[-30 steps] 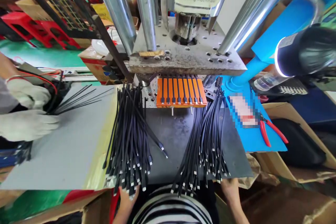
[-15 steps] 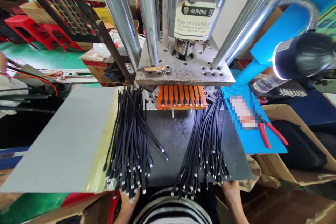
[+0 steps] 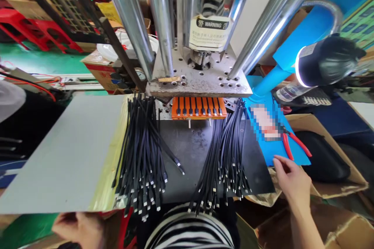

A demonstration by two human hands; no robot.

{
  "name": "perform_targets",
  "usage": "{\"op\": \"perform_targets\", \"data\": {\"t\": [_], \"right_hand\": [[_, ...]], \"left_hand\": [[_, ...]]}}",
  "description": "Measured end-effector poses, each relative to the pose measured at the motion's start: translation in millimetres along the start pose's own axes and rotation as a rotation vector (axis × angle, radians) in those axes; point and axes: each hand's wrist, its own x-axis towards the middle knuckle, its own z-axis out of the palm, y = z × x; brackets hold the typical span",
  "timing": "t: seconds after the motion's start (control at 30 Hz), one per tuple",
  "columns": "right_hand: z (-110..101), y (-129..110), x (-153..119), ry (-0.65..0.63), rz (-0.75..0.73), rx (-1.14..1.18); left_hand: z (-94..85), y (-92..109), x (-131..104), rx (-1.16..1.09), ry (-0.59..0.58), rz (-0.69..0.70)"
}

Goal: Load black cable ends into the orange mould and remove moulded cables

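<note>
The person's right hand [image 3: 292,182] hovers with fingers loosely spread and empty, fingertips near the front edge of a blue mat [image 3: 276,151] at the right side of the worktop, close to but apart from red-handled pliers [image 3: 293,146] lying on that mat. The left hand [image 3: 77,227] sits low at the front left edge, under the lip of a grey sheet [image 3: 67,155]; it is blurred and partly cut off, so whether it is open or closed cannot be told. Between the hands, on a dark plate [image 3: 193,151], two bundles of black cables fan toward the person: the left bundle [image 3: 143,155] overlaps the grey sheet's right edge, the right bundle [image 3: 226,151] lies just beside the blue mat, and both overhang the front edge. Bare plate shows between them. At the plate's back edge an orange fixture [image 3: 198,107] holds a row of cables under the metal press plate [image 3: 198,81]. A lit lamp [image 3: 321,60] hangs at the right.
</note>
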Motion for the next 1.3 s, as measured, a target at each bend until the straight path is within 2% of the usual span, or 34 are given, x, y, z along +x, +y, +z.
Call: {"op": "perform_targets", "data": {"t": [0.07, 0.1, 0.17, 0.23, 0.3, 0.33, 0.4, 0.47, 0.5, 0.57, 0.63, 0.73, 0.8, 0.87, 0.97, 1.1, 1.2, 1.3], "right_hand": [[14, -33, 20, -0.044, -0.183, -0.025], [23, -47, 30, -0.063, -0.263, -0.062], [41, -68, 47, -0.081, -0.378, -0.191], [58, -78, 63, -0.074, -0.416, -0.336], [72, -81, 77, -0.063, -0.409, -0.411], [77, -81, 83, -0.047, -0.396, -0.414], [84, -80, 90, -0.011, -0.366, -0.374], [85, -79, 93, -0.008, -0.336, -0.328], [85, -79, 93, -0.019, -0.317, -0.312], [81, -81, 92, -0.052, -0.264, -0.268], [76, -84, 88, -0.081, -0.195, -0.145], [65, -94, 79, -0.087, -0.089, 0.195], [54, -103, 71, -0.062, -0.058, 0.363], [39, -114, 62, -0.041, -0.076, 0.439], [15, -135, 49, -0.049, -0.13, 0.512], [-10, -170, 31, -0.09, -0.283, 0.622], [-23, -198, 13, -0.214, -0.459, 0.717], [-35, -224, -5, -0.318, -0.675, 0.742]], "left_hand": [[-15.0, 21, 18, -0.117, 0.366, -0.118], [-22.1, 33, 26, -0.169, 0.464, -0.138], [-34.0, 55, 41, -0.236, 0.6, -0.111], [-41.2, 75, 54, -0.285, 0.66, -0.05], [-42.2, 93, 65, -0.298, 0.608, 0.033], [-40.1, 104, 69, -0.276, 0.522, 0.091], [-30.2, 130, 79, -0.181, 0.244, 0.252], [-12.7, 161, 91, -0.079, -0.14, 0.429], [-1.2, 178, 98, -0.041, -0.291, 0.502], [26.4, 209, 115, 0.033, -0.463, 0.606], [57.2, 234, 135, 0.154, -0.492, 0.637], [97.5, 257, 163, 0.339, -0.472, 0.538], [114.3, 263, 179, 0.379, -0.486, 0.45], [121.5, 263, 190, 0.368, -0.511, 0.397], [118.2, 259, 200, 0.315, -0.523, 0.353], [98.4, 257, 207, 0.224, -0.508, 0.338], [70.8, 269, 201, 0.097, -0.43, 0.38], [27.4, 298, 174, -0.204, -0.399, 0.578]]}}
